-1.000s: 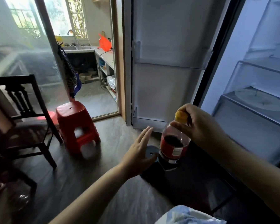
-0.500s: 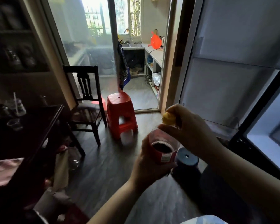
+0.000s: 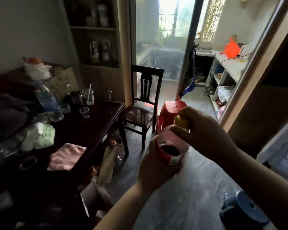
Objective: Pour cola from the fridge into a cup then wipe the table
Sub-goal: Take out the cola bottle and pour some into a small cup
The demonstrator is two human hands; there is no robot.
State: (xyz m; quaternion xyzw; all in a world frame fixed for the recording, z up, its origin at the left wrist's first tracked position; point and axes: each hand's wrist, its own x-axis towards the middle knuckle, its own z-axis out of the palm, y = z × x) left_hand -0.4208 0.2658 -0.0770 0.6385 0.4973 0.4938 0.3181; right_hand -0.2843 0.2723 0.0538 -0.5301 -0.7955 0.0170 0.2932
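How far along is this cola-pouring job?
Done: the cola bottle is fetched, its body held in the left hand. In hand: the right hand grips the yellow cap, probably to unscrew it. Left: pouring into the clear cup on the table, then wiping, perhaps with the pink cloth lying there.

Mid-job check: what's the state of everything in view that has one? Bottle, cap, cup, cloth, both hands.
cola bottle: roughly upright in the air, partly full.
yellow cap: on the bottle's neck, not yet off.
left hand: grips the bottle's body.
right hand: grips the cap.
clear cup: upright on the table, looks empty.
pink cloth: lying loose on the table, untouched.
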